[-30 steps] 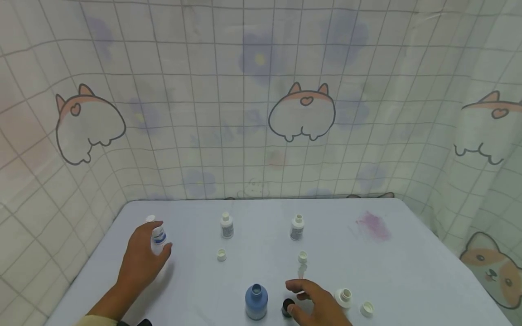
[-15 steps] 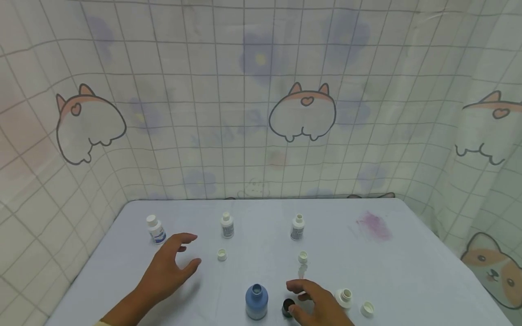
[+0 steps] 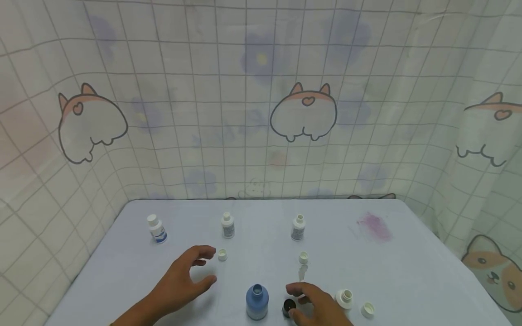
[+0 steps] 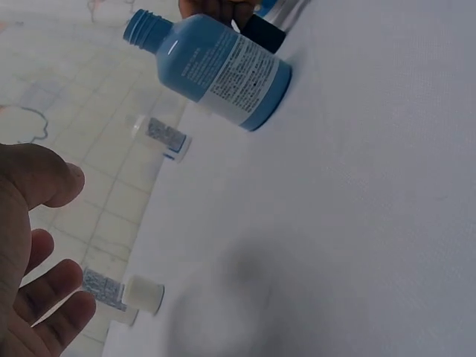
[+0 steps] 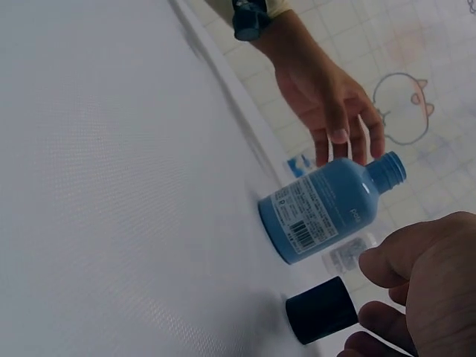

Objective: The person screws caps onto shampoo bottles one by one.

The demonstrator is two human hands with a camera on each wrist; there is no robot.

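Note:
An uncapped blue bottle [image 3: 257, 305] stands upright near the table's front. To its left my left hand [image 3: 179, 283] hovers with fingers spread and nothing in its grasp. A small white cap [image 3: 222, 256] lies just beyond those fingertips. On the bottle's other side is a black cap [image 3: 288, 308], set down on the table. My right hand [image 3: 318, 304] is beside that cap, fingers loosely bent. In the right wrist view, the fingertips come close to the black cap [image 5: 322, 310] without gripping it; whether one touches it I cannot tell.
A capped white bottle [image 3: 157, 230] stands at the back left. Two uncapped white bottles, one on the left [image 3: 228, 226] and one on the right [image 3: 298, 228], stand farther back. Right of my right hand are an open white bottle [image 3: 344, 299] and a white cap [image 3: 367, 310].
My left hand has let go of the capped white bottle at the back left and moved right and nearer, toward the blue bottle. My right hand has stayed by the black cap.

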